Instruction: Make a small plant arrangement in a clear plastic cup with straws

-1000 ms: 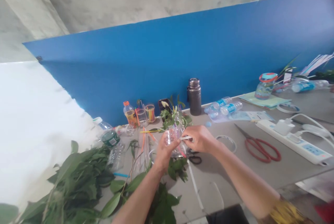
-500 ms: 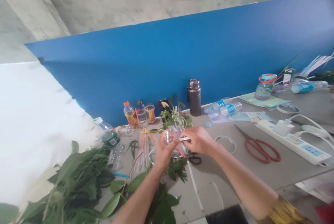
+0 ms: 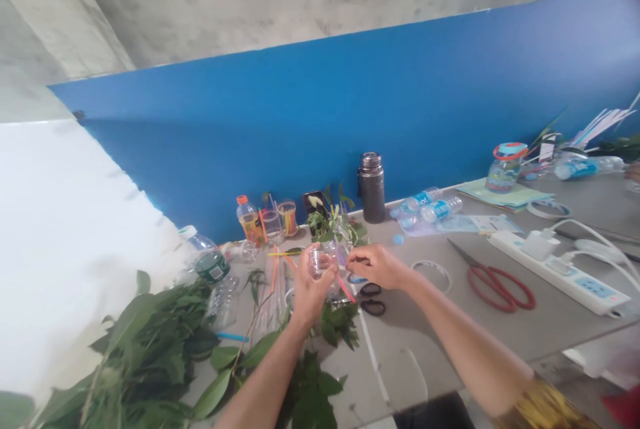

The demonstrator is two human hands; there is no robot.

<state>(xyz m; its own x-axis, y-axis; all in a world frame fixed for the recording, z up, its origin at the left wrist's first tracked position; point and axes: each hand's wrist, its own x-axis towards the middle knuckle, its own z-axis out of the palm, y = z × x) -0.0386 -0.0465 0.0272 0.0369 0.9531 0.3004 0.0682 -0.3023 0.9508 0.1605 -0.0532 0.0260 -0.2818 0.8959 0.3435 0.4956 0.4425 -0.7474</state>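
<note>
A clear plastic piece (image 3: 323,259), like a cut bottle part, is gripped in my left hand (image 3: 313,286). Just to its right is my right hand (image 3: 377,266), its fingers drawn together; what they hold, if anything, is too small to make out. Below the hands lie small black-handled scissors (image 3: 373,307) and a red strip (image 3: 346,289). A long white strip (image 3: 373,352) runs down the grey table toward its front edge. Behind my hands stands a bunch of green sprigs (image 3: 330,222).
Leafy branches (image 3: 150,349) cover the left side. A dark flask (image 3: 371,188) stands near the blue panel. Red-handled scissors (image 3: 500,286), a white power strip (image 3: 560,272) and plastic bottles (image 3: 440,209) lie at the right. A green-labelled bottle (image 3: 213,266) is at the left.
The white strip piece between my hands no longer shows there. My right hand has come slightly away from the clear piece, which is now more visible in my left hand.
</note>
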